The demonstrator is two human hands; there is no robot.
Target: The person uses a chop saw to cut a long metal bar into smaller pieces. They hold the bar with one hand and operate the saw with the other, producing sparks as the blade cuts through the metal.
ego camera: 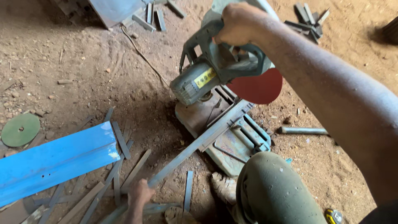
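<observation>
A grey-green chop saw (215, 70) with a red cutting disc (259, 87) stands on the dirt floor. My right hand (238, 23) is closed around its top handle, with the saw head raised. A long grey metal strip (186, 151) lies across the saw's base (232, 141) and runs down to the left. My left hand (140, 194) grips the strip's near end, close to the bottom edge. My knee in olive trousers (273, 191) is bent beside the base, with my foot (224, 186) next to it.
A blue angle profile (54, 159) lies at the left, with several cut grey strips (120, 166) scattered around it. A green disc (20, 129) rests on the dirt at the far left. A metal rod (302, 131) lies to the right; more offcuts (311, 18) are piled behind.
</observation>
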